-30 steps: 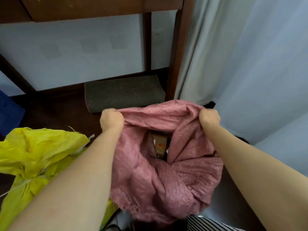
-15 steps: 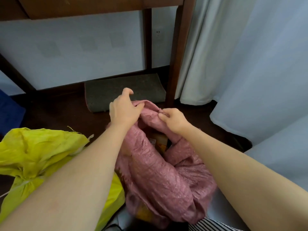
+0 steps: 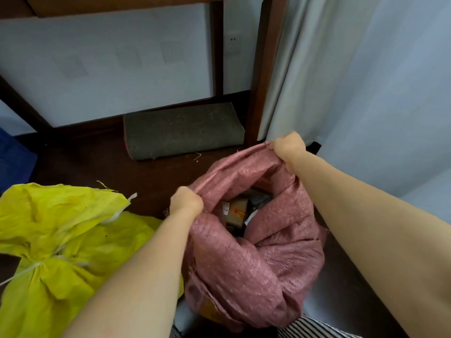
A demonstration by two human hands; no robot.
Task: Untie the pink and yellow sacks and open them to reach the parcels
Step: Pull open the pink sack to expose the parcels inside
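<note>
Both hands — left hand (image 3: 186, 202), right hand (image 3: 289, 146) — are clamped on the pink sack (image 3: 256, 259) rim (parcels (image 3: 238, 211) visible); it should be spread evenly.

Left hand (image 3: 186, 202): curled in a fist, gripping the left side of the pink sack's (image 3: 256, 264) rim.
Right hand (image 3: 289, 148): a closed fist gripping the far right of the same rim, higher and farther away than the left.
Arms: both bare, stretched forward from the near edge, well apart, pulling the rim taut between them.
</note>
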